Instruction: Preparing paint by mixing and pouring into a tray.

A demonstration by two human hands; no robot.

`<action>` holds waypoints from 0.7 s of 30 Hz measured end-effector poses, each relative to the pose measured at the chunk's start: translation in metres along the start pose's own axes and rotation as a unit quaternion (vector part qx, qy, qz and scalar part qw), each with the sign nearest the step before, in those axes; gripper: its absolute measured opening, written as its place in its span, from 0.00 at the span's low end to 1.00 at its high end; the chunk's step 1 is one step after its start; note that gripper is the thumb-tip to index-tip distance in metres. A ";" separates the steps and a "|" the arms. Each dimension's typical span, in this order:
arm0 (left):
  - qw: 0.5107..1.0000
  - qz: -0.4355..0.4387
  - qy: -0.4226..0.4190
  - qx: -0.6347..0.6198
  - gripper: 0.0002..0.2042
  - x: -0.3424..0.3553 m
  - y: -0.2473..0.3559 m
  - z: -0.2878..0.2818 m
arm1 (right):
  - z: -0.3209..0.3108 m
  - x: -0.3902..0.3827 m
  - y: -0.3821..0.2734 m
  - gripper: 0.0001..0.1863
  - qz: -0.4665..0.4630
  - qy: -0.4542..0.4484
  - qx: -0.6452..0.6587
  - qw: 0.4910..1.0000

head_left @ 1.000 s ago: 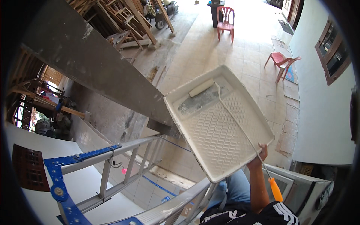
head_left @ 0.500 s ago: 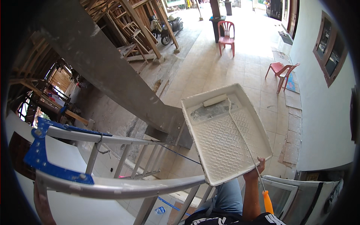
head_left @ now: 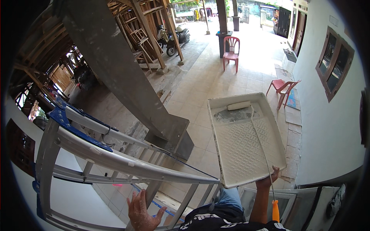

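My right hand grips the lower right edge of a white paint tray, holding it out over the floor. A roller lies in the tray's well, its wire shaft running over the right hand to an orange handle. My left hand is at the lower middle, fingers spread and empty, specked with paint, close to the aluminum ladder with blue fittings that rises at my left. My jeans and dark top show below the tray.
A grey concrete pillar stands beyond the ladder on a tiled floor. Red plastic chairs stand farther off, with cardboard along the right wall. Timber framing and a scooter are at the back left, framed panes lower right.
The tray in my right hand has moved right relative to the ladder. My left hand has come into clear view with fingers spread. The view has tilted up, showing more of the yard.
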State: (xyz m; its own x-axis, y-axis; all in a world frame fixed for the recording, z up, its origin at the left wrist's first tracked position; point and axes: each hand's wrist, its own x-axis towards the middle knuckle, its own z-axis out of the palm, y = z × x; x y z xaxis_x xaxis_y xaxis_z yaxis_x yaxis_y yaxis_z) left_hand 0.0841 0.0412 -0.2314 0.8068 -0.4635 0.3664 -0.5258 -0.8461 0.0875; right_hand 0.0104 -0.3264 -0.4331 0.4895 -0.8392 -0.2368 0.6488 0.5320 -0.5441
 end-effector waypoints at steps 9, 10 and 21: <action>0.933 -0.286 -0.214 0.045 0.19 0.013 -0.040 0.030 | -0.023 0.017 0.009 0.35 -0.024 0.030 -0.029 0.999; 0.932 -0.286 -0.216 0.051 0.19 0.010 -0.045 0.029 | -0.023 0.017 0.011 0.35 -0.025 0.031 -0.033 0.999; 0.923 -0.347 -0.153 0.062 0.16 -0.039 -0.056 0.034 | -0.031 0.036 0.023 0.28 -0.027 0.042 -0.020 0.999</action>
State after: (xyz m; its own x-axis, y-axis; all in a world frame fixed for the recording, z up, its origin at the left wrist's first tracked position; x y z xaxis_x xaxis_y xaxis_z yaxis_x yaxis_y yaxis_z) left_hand 0.0915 0.0975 -0.2822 0.9862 0.1647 -0.0181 0.1656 -0.9822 0.0885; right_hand 0.0249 -0.3484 -0.4788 0.4019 -0.8743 -0.2720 0.6490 0.4815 -0.5890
